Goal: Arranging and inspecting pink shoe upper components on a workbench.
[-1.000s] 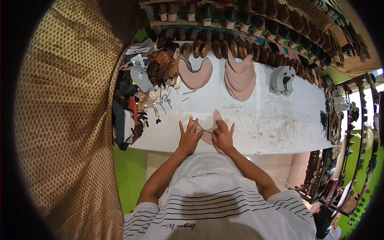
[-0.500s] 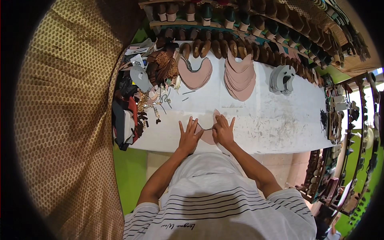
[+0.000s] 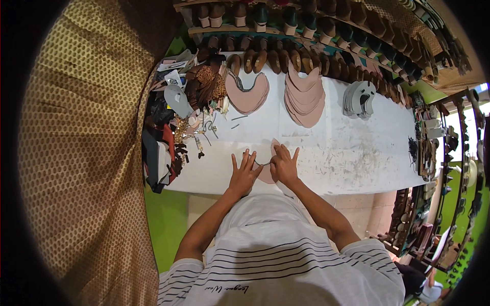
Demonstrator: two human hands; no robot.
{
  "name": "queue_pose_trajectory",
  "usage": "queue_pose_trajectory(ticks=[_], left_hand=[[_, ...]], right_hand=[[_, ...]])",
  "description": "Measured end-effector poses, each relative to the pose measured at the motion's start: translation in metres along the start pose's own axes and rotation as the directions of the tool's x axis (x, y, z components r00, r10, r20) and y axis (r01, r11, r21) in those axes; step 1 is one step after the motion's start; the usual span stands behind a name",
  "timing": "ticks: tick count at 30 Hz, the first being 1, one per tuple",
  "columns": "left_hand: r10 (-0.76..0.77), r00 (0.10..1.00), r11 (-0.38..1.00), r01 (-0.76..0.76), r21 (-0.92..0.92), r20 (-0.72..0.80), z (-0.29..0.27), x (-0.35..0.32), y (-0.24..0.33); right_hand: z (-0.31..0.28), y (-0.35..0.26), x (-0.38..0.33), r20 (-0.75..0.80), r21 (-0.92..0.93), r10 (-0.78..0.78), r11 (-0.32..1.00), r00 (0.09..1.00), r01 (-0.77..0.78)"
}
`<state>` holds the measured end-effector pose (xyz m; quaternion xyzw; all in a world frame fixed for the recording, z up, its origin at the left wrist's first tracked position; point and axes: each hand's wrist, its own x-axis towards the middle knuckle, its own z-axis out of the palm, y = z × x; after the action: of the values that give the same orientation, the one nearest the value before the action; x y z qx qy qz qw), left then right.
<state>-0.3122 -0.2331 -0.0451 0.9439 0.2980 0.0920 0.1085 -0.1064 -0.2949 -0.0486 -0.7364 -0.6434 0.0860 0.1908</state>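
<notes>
On the near edge of the white-covered table lies a pink, U-shaped flat piece (image 3: 267, 175), its curved opening facing away from me. A dark, narrow strip (image 3: 263, 163) runs along that inner curve. My left hand (image 3: 243, 176) rests on the left side of the piece, fingers spread and thumb reaching toward the strip. Over the right arm of the piece, my right hand (image 3: 286, 166) presses down with fingertips near the strip, its little finger stuck out. Both palms hide much of the piece, and the fingers do not wrap round it.
Farther off lie a pink stack with dark trim (image 3: 253, 102), a plain pink stack (image 3: 305, 104) and grey cut pieces (image 3: 354, 102). Scraps and trimmings (image 3: 206, 81) crowd the left end. Shoe forms (image 3: 260, 60) line the back beneath shelves. Another person (image 3: 431, 291) shows at lower right.
My left hand's fingers have shifted slightly along the strip, while my right hand stays nearly in place. More of the other person shows at lower right. The whole view has moved slightly.
</notes>
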Motion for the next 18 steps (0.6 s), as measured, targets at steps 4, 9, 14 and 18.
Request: queue_pose_trajectory(ticks=[4,9,14,18], left_hand=[[0.006,1.0,1.0,-0.006,0.01,-0.003,-0.0002,0.0005,0.0009],[0.014,1.0,1.0,-0.014,0.019,-0.009,-0.0011,0.0036,0.0028],[0.037,0.999,0.999,-0.038,0.014,0.013,-0.0007,0.0051,0.0047],[0.04,0.998,0.999,-0.041,0.009,0.043,-0.0015,0.0076,0.0062]], right_hand=[[-0.0054,-0.0018,0.004,0.073,-0.007,0.008,1.0,0.997,-0.008],[-0.0047,-0.0014,0.005,0.075,-0.016,-0.004,1.0,0.997,0.005],[-0.0037,-0.0014,0.0058,0.069,-0.027,-0.016,0.999,0.997,0.018],[-0.0058,-0.0001,0.005,0.081,-0.031,-0.008,0.999,0.997,0.011]])
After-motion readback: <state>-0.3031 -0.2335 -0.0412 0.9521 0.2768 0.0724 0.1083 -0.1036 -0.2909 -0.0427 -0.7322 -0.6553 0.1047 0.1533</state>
